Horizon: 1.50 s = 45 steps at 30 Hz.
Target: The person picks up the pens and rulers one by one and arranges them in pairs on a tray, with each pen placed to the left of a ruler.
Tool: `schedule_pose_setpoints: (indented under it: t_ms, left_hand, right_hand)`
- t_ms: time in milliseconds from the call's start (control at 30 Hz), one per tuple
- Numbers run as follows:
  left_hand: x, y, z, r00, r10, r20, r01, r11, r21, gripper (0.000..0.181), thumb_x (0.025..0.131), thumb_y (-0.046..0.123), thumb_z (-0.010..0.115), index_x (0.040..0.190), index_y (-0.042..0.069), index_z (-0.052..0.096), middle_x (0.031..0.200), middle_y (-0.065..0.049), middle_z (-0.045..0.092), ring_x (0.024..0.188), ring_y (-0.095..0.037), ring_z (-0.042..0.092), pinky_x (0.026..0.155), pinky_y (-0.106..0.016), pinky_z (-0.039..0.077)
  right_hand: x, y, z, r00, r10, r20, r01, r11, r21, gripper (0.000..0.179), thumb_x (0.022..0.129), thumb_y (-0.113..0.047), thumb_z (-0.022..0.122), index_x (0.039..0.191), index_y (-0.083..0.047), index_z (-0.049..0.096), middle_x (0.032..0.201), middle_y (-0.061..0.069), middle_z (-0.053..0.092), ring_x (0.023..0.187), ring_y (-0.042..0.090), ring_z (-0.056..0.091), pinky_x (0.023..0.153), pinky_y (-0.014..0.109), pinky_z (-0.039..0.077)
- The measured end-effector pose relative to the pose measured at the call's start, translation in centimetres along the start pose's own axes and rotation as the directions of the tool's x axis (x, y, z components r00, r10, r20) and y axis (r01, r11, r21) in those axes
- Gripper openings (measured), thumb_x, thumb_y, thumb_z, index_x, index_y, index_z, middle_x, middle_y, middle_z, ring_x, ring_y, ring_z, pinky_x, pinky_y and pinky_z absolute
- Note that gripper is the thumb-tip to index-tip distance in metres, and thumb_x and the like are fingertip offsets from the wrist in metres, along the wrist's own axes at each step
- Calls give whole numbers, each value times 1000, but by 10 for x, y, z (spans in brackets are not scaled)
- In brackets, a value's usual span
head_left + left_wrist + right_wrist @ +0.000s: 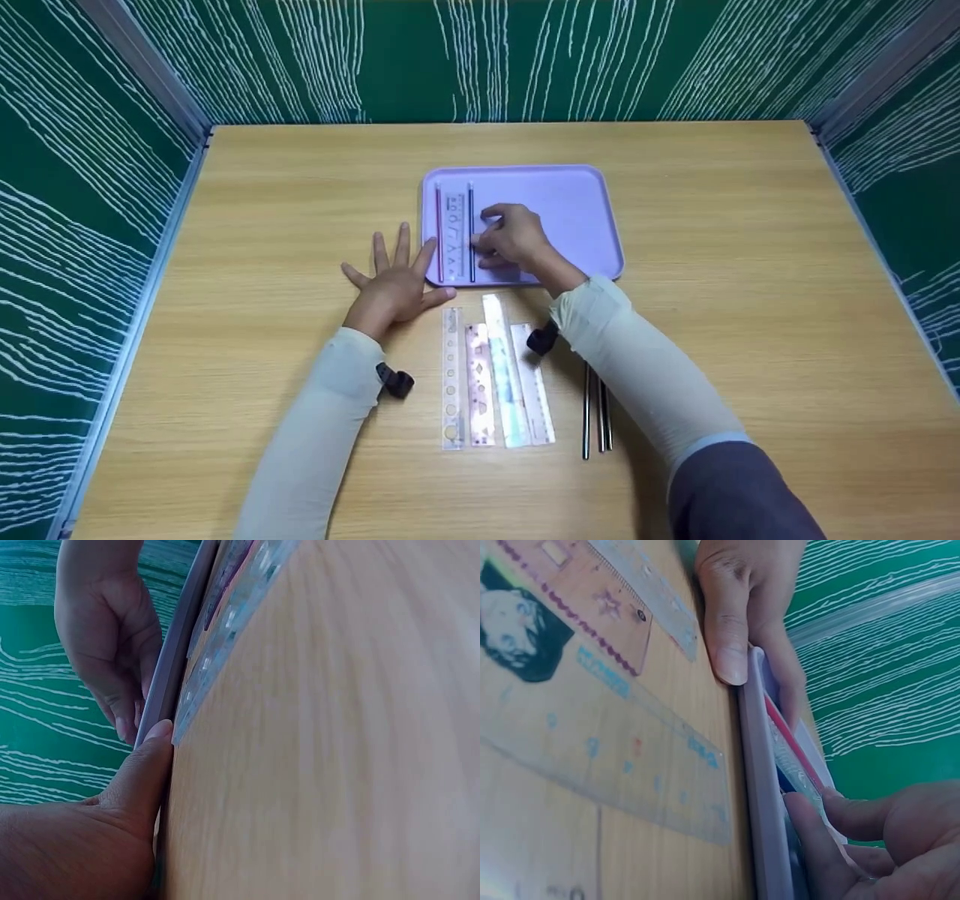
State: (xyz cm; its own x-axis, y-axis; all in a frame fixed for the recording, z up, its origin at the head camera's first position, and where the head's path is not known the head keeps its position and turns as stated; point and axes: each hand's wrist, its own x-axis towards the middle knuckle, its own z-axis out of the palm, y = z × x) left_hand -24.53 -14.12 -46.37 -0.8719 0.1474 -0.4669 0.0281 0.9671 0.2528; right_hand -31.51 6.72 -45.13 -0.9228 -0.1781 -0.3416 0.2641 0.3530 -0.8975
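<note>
A purple tray (pixel 574 217) holds a slim red pencil (pixel 439 240), a clear stencil ruler (pixel 454 259) and a slim dark pencil (pixel 472 217), side by side along its left part. My left hand (pixel 394 289) has its fingers spread at the tray's front left corner, the thumb against the front edge; in the right wrist view this hand (pixel 739 607) straddles the rim. My right hand (pixel 514 236) is over the tray just right of the dark pencil. Its fingertips are spread along that pencil and at least one touches it. The pencil lies flat, with no finger wrapped round it.
In front of the tray lie several rulers: a clear one with round holes (pixel 451 375), a pink one (pixel 480 382), a shiny bluish one (pixel 504 375) and another clear one (pixel 536 397). Dark metallic sticks (pixel 586 420) lie under my right forearm. Green patterned panels (pixel 405 60) surround the table.
</note>
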Motion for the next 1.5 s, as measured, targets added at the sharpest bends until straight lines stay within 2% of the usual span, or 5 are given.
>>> schedule_pose_setpoints:
  t_ms: [300,567,833,967,1500]
  left_hand:
    - [0,1,0,1000,-2,0,2,1000,2,98,89,82,46,162,44,-8,166,-2,-35,149,-43,-35,97,-91,-14]
    - [1,1,1,1000,-6,10,6,1000,1,98,89,83,44,161,45,-9,165,-2,-37,148,-43,-36,97,-90,-16]
    - [1,0,1,1000,-5,6,5,1000,-13,97,90,80,46,162,44,-8,165,-1,-36,148,-42,-37,96,-90,-16]
    - [0,1,1,1000,-7,7,7,1000,-6,98,90,80,46,162,44,-8,166,-2,-36,148,-42,-37,97,-91,-15]
    - [0,0,2,1000,-11,13,11,1000,3,97,89,82,44,161,45,-10,164,-1,-39,147,-41,-39,97,-90,-16]
  right_hand:
    - [-13,4,-26,999,-25,42,22,996,82,59,90,3,74,144,0,53,97,13,64,77,23,72,71,37,64]
    - [-27,8,-42,997,-23,74,17,996,86,59,91,4,71,146,0,51,102,13,59,80,26,72,74,38,65]
    - [-42,16,-48,990,-27,135,8,990,137,59,92,3,71,147,2,49,108,14,55,83,25,69,76,37,64]
    - [-50,19,-50,985,-19,169,-2,992,126,61,92,3,72,147,0,48,111,13,54,87,24,67,80,38,64]
    - [-81,31,-56,970,-46,240,27,996,82,60,89,4,74,144,1,50,116,18,53,81,33,74,82,48,63]
